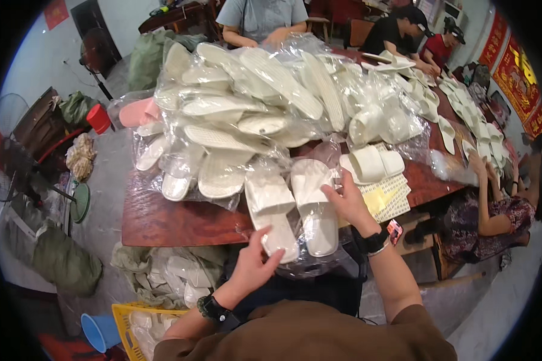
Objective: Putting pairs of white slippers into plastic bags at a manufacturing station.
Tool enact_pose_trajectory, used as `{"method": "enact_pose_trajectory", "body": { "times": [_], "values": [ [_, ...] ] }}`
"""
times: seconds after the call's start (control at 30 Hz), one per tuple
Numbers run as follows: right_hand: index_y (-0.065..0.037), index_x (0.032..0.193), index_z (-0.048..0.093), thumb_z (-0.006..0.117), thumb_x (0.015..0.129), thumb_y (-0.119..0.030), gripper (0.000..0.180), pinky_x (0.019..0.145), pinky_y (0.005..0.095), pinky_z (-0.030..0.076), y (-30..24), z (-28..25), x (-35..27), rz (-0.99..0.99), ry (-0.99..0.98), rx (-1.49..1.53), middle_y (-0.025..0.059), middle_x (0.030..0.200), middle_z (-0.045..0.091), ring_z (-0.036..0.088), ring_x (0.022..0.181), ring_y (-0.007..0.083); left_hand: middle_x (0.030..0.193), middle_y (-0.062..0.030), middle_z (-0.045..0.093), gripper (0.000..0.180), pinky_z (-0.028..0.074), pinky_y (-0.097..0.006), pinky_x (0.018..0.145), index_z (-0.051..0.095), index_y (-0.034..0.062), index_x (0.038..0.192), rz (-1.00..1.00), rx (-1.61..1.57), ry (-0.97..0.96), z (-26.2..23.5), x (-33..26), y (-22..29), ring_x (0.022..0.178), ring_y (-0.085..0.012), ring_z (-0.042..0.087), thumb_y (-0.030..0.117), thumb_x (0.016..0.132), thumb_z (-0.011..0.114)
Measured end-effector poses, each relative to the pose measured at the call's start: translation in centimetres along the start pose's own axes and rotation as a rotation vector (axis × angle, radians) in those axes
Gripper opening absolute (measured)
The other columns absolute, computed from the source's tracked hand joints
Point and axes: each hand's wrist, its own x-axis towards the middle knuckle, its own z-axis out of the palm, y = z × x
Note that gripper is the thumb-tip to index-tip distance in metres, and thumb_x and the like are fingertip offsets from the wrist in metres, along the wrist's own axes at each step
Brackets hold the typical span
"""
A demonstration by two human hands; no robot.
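Observation:
A pair of white slippers lies toe-away at the table's front edge, in or under clear plastic. My left hand (255,263) rests against the heel of the left slipper (270,207), thumb and forefinger apart. At the strap side of the right slipper (314,207) is my right hand (350,203), its thumb touching the edge and its fingers spread. Just beyond that hand, another white slipper pair (373,163) sits on printed yellow-and-white sheets (388,195). A large heap of plastic-wrapped white slippers (241,102) covers the table in front of me.
A pink slipper (138,112) lies at the heap's left. The reddish wooden table (162,225) runs away to the right, where other people handle rows of slippers (473,114). Below left stand a yellow crate (123,325), a blue bucket (99,332) and a sack (162,265).

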Motion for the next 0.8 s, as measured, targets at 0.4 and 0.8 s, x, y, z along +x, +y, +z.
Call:
{"method": "enact_pose_trajectory", "body": {
  "times": [0.4, 0.8],
  "values": [
    [0.004, 0.13, 0.049, 0.067, 0.092, -0.017, 0.047, 0.093, 0.0442, 0.047, -3.8, -2.8, -1.3, -0.39, 0.282, -0.48, 0.0231, 0.127, 0.056, 0.056, 0.111, 0.0377, 0.065, -0.0187, 0.065, 0.047, 0.053, -0.049, 0.06, 0.063, 0.0033, 0.128, 0.23, 0.574, -0.092, -0.3, 1.2, 1.2, 0.063, -0.0387, 0.066, 0.037, 0.095, 0.064],
    [0.002, 0.089, 0.064, 0.065, 0.088, -0.016, 0.018, 0.076, 0.0487, 0.052, -4.8, -2.1, -12.8, -0.363, -0.338, -0.436, 0.0206, 0.082, 0.065, 0.065, 0.082, 0.0407, 0.136, -0.0223, 0.052, 0.056, 0.046, -0.045, 0.098, 0.055, 0.006, 0.139, 0.592, 0.666, 0.234, -0.9, 3.9, 1.6, 0.122, -0.0407, 0.053, 0.021, 0.087, 0.073]
  ]
}}
